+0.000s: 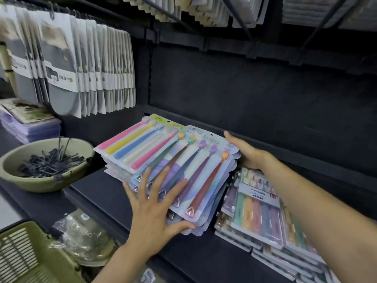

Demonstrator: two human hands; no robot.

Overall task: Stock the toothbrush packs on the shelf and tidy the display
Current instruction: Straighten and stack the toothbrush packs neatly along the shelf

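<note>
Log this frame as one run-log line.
stage: squaring pack stack | left hand: flat on top toothbrush pack | right hand: against stack's far edge | shelf: stack resting

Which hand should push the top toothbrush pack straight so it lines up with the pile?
Probably the left hand. It already lies flat with spread fingers on the top toothbrush pack, while the right hand only touches the pile's far edge.

A green bowl (pixel 43 181) of dark clips (pixel 49 162) sits beside hanging grey packs (pixel 85 74).

Both hands (pixel 155 203) on toothbrush packs (pixel 195 172)
</note>
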